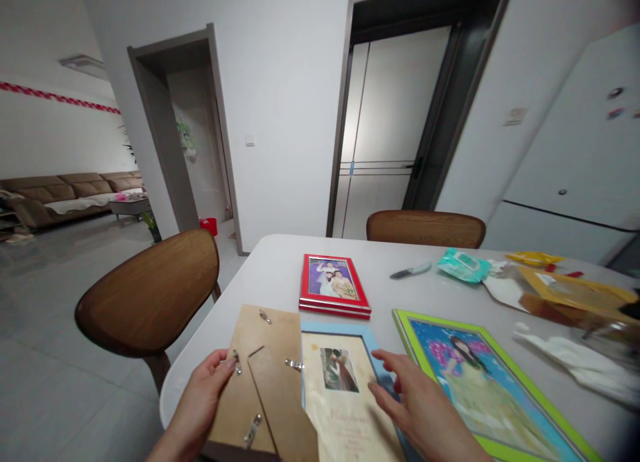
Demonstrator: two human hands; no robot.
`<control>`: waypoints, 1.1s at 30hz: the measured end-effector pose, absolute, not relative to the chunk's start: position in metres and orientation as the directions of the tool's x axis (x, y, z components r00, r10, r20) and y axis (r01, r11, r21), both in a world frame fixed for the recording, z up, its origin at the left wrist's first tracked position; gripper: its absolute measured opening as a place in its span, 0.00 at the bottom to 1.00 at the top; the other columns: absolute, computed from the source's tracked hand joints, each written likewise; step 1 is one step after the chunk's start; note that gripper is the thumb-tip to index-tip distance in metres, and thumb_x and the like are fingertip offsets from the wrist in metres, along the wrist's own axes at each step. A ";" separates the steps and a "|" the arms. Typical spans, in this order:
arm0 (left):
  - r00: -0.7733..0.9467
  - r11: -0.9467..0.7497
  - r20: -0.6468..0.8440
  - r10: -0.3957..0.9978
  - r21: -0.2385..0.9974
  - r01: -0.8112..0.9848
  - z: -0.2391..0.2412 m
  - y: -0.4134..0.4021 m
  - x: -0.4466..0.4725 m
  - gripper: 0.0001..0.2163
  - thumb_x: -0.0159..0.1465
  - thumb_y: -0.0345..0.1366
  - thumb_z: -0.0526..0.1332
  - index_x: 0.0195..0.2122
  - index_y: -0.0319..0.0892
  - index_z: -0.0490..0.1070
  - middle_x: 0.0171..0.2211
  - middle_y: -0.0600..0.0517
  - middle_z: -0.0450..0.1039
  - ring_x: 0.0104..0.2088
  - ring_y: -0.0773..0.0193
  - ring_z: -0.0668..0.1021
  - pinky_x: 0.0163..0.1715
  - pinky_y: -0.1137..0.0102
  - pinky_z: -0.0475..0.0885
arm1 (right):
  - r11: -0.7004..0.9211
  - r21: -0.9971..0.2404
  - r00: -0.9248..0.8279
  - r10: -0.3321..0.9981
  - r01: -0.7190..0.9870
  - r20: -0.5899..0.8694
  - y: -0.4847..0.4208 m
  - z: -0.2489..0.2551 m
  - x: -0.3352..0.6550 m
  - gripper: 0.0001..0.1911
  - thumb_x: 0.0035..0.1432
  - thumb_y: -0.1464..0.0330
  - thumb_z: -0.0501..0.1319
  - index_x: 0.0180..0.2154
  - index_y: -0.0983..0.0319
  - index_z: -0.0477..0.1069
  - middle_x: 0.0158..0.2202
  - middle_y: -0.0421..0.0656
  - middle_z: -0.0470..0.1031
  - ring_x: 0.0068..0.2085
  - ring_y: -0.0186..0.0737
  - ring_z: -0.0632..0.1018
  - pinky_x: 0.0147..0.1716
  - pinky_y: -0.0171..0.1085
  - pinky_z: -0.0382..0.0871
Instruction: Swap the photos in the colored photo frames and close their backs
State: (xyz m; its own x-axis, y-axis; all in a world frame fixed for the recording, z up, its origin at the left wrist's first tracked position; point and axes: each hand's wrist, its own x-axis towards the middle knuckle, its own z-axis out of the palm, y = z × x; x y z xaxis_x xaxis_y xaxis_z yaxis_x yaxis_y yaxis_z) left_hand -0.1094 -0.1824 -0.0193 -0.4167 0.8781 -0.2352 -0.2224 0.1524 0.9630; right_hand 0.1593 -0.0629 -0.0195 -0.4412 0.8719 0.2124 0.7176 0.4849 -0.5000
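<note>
My left hand (212,386) grips the left edge of a brown picture-frame backing board (280,409), thumb on top. Metal turn clips and a cut stand slot show on the board. It overlaps the left side of a light blue picture frame (336,328). Inside that frame lies a cream printed sheet (345,415) with a small photo of a couple. My right hand (417,402) hovers at the blue frame's right edge, thumb and forefinger apart, holding nothing visible; whether a fingertip touches the sheet I cannot tell.
Beyond lie stacked red picture frames (334,286) and a grey-handled knife (411,270). To the right are a green picture frame (490,389), a teal wipes pack (463,265), crumpled white tissue (580,362) and a yellow-brown package (580,292). Wooden chairs (150,295) border the table.
</note>
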 end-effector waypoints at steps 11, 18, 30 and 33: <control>-0.595 0.293 0.127 0.794 0.778 0.556 -0.037 -0.185 -0.144 0.20 0.51 0.42 0.57 0.44 0.39 0.62 0.37 0.48 0.70 0.38 0.55 0.73 0.40 0.62 0.65 | 0.339 -0.540 -0.348 0.933 0.770 0.090 -0.052 -0.029 0.165 0.32 0.43 0.74 0.50 0.54 0.73 0.51 0.44 0.56 0.67 0.41 0.47 0.71 0.43 0.43 0.61; -0.241 -0.009 0.150 0.959 0.865 0.502 -0.012 -0.165 -0.018 0.22 0.51 0.35 0.56 0.49 0.38 0.60 0.51 0.43 0.61 0.51 0.54 0.64 0.51 0.59 0.58 | -0.323 -0.945 -0.306 0.905 -0.044 -0.295 -0.068 0.014 0.167 0.35 0.46 0.69 0.54 0.56 0.55 0.44 0.24 0.36 0.71 0.19 0.33 0.70 0.20 0.32 0.64; -0.282 -0.147 0.275 0.919 0.904 0.402 0.041 -0.136 0.021 0.29 0.47 0.24 0.52 0.53 0.41 0.53 0.52 0.47 0.57 0.50 0.58 0.63 0.48 0.63 0.60 | -0.120 -0.988 -0.321 0.936 0.094 -0.144 -0.065 0.016 0.168 0.37 0.45 0.65 0.58 0.56 0.61 0.46 0.26 0.36 0.71 0.22 0.31 0.69 0.21 0.29 0.61; -0.414 -0.067 0.171 0.894 0.965 0.254 0.037 -0.149 -0.018 0.27 0.48 0.28 0.52 0.52 0.41 0.53 0.46 0.47 0.61 0.40 0.62 0.69 0.36 0.69 0.67 | 0.105 -0.887 -0.268 0.963 0.450 -0.023 -0.053 -0.007 0.175 0.32 0.45 0.68 0.54 0.54 0.67 0.52 0.26 0.40 0.71 0.26 0.36 0.71 0.27 0.34 0.64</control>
State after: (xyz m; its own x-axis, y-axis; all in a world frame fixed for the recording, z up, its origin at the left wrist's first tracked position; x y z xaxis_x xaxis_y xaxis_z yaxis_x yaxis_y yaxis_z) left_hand -0.0179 -0.1486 0.0371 -0.4138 0.8942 0.1707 0.2540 -0.0666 0.9649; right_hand 0.1754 -0.0531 -0.0071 -0.2685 0.9630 -0.0228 0.4505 0.1046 -0.8866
